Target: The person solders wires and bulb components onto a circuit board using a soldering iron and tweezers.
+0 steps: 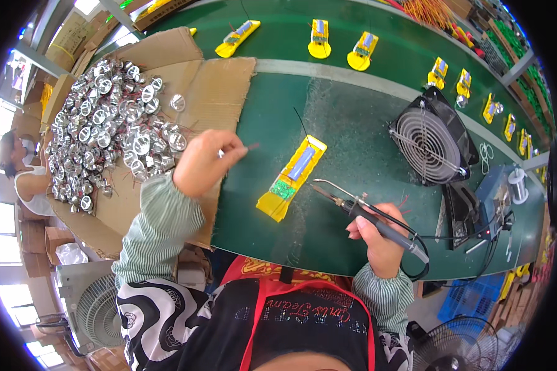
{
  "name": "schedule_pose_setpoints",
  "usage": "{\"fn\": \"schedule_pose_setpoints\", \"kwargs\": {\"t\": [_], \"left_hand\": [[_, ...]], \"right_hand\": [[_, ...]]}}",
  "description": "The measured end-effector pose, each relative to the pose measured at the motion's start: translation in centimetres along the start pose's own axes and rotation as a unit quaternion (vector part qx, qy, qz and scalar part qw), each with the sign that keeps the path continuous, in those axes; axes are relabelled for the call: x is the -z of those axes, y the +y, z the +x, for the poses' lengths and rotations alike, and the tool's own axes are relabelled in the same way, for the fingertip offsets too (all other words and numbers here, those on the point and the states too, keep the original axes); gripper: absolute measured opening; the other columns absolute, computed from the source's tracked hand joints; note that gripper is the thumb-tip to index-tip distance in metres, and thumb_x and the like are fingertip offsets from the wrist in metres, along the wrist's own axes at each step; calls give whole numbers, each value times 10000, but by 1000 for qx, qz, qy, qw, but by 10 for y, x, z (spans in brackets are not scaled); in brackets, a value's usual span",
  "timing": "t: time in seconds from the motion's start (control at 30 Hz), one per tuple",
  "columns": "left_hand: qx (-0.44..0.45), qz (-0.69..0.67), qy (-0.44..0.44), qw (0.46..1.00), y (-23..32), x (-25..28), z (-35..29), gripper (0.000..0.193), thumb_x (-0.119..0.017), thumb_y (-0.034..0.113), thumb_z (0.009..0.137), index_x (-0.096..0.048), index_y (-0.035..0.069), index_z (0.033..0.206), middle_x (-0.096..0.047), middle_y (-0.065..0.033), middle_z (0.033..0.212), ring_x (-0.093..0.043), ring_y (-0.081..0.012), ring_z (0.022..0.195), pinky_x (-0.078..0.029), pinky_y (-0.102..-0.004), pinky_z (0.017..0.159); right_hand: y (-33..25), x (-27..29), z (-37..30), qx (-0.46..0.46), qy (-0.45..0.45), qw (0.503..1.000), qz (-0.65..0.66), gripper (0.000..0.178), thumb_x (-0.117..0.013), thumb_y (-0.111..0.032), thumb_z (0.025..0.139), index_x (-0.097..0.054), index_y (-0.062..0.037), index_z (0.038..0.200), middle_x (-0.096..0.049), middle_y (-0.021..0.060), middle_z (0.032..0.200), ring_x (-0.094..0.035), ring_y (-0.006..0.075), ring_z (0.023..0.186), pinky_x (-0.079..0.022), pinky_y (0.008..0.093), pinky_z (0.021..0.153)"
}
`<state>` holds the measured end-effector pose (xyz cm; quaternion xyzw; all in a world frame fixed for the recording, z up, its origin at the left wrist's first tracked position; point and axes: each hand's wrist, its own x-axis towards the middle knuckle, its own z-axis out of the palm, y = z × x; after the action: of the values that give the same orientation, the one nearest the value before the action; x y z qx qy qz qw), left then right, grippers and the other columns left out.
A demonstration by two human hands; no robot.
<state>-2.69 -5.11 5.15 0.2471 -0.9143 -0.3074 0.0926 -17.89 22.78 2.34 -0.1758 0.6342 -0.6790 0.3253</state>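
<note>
My left hand (208, 159) pinches a reddish wire (252, 146). My right hand (384, 248) grips the soldering iron (390, 232) beside a yellow casing (272, 206).

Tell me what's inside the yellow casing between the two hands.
The yellow casing holds a bluish cylinder and a green circuit board; whatever lies beneath them is covered.

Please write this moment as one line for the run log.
left hand: thin red wire at fingers | right hand: holds soldering iron | nearest yellow case: on table, untouched

On black shirt (284, 337); red lettering (281, 305)
</note>
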Motion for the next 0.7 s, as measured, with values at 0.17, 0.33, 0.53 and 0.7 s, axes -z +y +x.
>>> {"fn": "schedule_pose_setpoints", "kwargs": {"t": [0.17,0.33,0.53,0.7], "left_hand": [[-66,18,0,998,22,-29,-35,93,-626,92,775,-581,11,773,-559,-105,770,-523,-278,756,-422,-354,690],[-77,-27,17,997,15,-66,-47,74,-621,59,761,-560,22,781,-553,-115,866,-524,-294,832,-409,-362,753],[-59,-36,-4,998,15,-70,-51,85,-622,38,750,-545,23,783,-550,-119,908,-524,-292,869,-411,-368,793],[-57,-35,-9,998,15,-68,-51,85,-621,35,747,-544,26,783,-548,-118,921,-521,-291,878,-412,-367,797]], "right_hand": [[-1,-7,3,13,-56,998,6,163,-619,2,801,-527,54,925,-639,130,755,-633,146,664,-534,258,583],[8,-14,7,-7,-89,996,17,163,-616,4,799,-530,57,928,-641,122,749,-625,133,659,-527,251,578],[15,-20,10,-20,-96,995,17,156,-618,6,786,-541,56,911,-642,116,745,-619,126,652,-521,249,573],[16,-23,11,-28,-97,995,15,155,-619,6,778,-546,55,906,-643,113,740,-619,127,640,-520,249,569]]}}
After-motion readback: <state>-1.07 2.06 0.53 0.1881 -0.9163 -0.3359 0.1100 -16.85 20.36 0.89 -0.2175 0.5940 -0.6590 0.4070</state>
